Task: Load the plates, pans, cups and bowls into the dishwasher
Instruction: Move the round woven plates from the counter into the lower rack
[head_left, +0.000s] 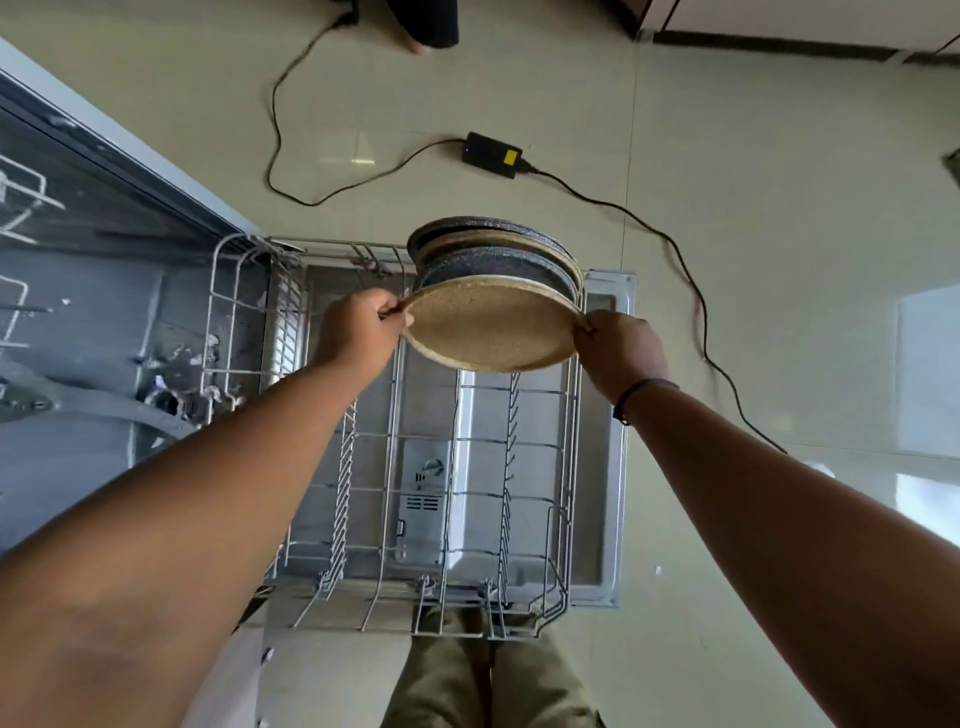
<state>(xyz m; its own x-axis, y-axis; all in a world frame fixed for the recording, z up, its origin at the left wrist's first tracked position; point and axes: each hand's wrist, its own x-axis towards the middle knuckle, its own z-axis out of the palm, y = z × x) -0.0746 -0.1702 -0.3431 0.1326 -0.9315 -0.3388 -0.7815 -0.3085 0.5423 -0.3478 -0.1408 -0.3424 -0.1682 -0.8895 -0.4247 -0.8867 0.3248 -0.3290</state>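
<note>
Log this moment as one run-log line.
step: racking tan plate | hands: left hand and right hand pinch opposite rims | rack: lower rack, dark and tan plates standing behind | state: not released

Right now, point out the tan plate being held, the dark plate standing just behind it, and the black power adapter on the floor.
tan plate (488, 327), head view, middle of its face.
dark plate (498, 265), head view, visible upper face.
power adapter (491, 155), head view, middle of its top.
</note>
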